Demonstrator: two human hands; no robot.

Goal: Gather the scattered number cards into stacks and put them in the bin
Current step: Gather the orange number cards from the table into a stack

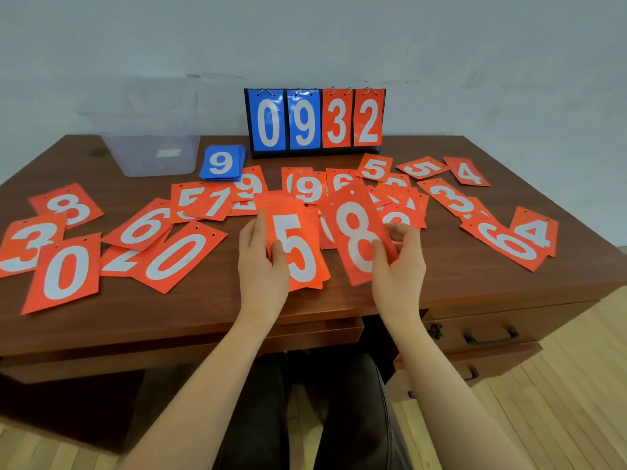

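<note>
Now left hand (261,262) grip clamped on orange stack (298,249), 5 on top; right hand (397,262) grip pinches 8 card (359,235). Lay 8 squarely atop stack, align edges before reaching for next card.

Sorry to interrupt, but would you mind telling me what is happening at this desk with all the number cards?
A person is gathering red number cards at a wooden desk. The left hand holds a small stack topped by a 5, and the right hand holds a red 8 card. Many red cards are scattered across the desk. A blue stack topped by a 9 sits beside the clear bin, near a flip scoreboard reading 0932.
</note>
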